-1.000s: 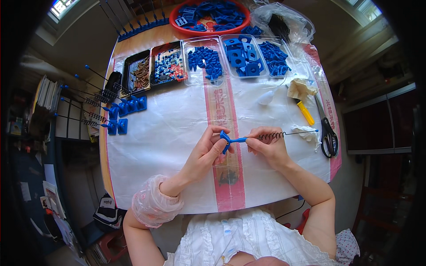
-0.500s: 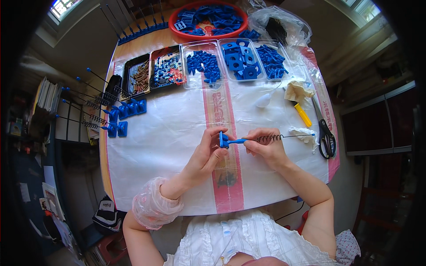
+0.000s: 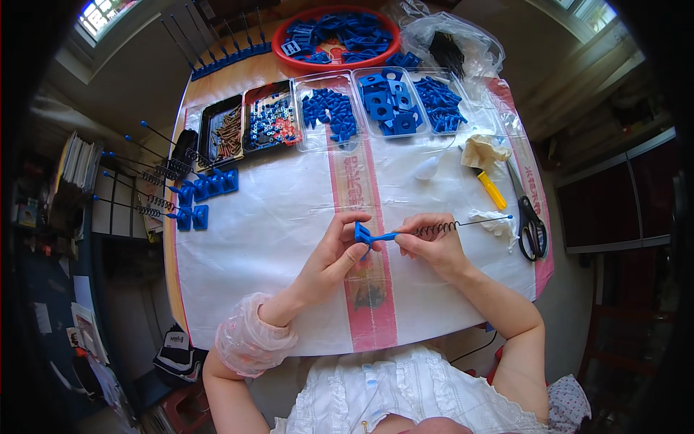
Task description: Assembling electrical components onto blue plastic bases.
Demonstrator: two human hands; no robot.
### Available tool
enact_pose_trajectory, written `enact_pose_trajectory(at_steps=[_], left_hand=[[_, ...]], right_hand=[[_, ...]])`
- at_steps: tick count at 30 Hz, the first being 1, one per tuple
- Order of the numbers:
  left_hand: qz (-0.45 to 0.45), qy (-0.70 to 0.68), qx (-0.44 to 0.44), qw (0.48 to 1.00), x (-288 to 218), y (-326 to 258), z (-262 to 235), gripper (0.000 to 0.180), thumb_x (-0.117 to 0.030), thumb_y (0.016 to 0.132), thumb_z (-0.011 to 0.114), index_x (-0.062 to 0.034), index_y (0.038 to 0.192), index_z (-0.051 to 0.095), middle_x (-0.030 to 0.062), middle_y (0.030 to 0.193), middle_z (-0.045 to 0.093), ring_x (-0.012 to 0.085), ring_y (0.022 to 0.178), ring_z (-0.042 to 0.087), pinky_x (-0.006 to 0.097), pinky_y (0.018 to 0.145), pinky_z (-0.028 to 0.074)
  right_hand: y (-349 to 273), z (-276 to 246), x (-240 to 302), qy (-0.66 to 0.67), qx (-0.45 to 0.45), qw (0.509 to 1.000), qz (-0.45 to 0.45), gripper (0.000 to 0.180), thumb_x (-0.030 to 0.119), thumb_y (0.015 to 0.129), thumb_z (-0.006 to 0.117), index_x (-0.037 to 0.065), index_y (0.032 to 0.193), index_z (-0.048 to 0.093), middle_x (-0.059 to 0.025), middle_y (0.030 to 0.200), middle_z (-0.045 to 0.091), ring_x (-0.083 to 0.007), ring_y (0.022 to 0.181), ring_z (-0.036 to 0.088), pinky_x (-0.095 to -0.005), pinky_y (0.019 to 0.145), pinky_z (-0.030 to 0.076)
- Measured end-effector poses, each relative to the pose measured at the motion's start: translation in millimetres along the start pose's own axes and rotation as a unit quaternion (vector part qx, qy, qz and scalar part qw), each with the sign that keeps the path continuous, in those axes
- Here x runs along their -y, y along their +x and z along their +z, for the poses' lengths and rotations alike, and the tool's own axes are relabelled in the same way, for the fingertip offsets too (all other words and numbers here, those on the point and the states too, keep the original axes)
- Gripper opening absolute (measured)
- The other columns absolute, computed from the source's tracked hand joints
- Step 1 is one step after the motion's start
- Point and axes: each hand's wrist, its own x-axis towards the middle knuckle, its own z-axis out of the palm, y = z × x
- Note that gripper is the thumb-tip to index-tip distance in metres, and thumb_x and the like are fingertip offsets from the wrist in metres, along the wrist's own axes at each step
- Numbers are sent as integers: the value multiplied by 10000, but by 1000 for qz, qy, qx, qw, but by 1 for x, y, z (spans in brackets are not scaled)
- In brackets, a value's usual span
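Observation:
Near the middle of the table, my left hand point(image 3: 337, 252) grips a blue plastic base point(image 3: 361, 231) between thumb and fingers, its plate tilted. My right hand point(image 3: 437, 250) pinches the blue stem point(image 3: 384, 236) that runs out of this base. From the stem a black coil-spring wire point(image 3: 439, 229) passes over my right fingers and points right, ending in a small blue tip point(image 3: 510, 217). Stem and base meet at my left fingertips; how they are joined there is too small to make out.
Finished-looking spring pieces on blue bases point(image 3: 210, 185) stand at the left. Trays of screws point(image 3: 225, 134), nuts point(image 3: 272, 124) and blue parts point(image 3: 391, 101) line the back, before a red basin point(image 3: 335, 64). At the right lie scissors point(image 3: 533, 230) and a yellow-handled tool point(image 3: 492, 191).
The blue base has tilted slightly in my left hand, and the stem slopes a little more. My right hand has barely moved. The whole view has shifted slightly.

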Motion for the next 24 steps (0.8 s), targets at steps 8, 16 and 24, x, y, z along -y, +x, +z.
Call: enact_pose_trajectory(at_steps=[8,16,24], left_hand=[[12,-11,6,1000,4,1,-2,401,-114,1053,531,-96,1420,372,73,1151,622,92,947,568,238,804,482],[33,21,7,999,0,4,-5,403,-223,1068,538,-81,1416,393,103,1153,654,92,896,606,226,775,489],[-64,-101,43,992,-1,4,-11,356,-320,1089,494,-100,1358,420,118,1047,683,121,741,661,204,636,500]], right_hand=[[2,-1,-7,8,-12,1000,-5,76,-1,866,760,-4,932,724,-58,820,704,-114,699,669,-233,576,510],[0,2,-4,3,-21,1000,-9,101,58,878,779,-5,937,727,-47,789,706,-91,693,667,-213,583,508],[0,3,0,8,-7,1000,-16,86,68,888,775,1,924,734,-43,771,701,-89,679,652,-218,573,495]])
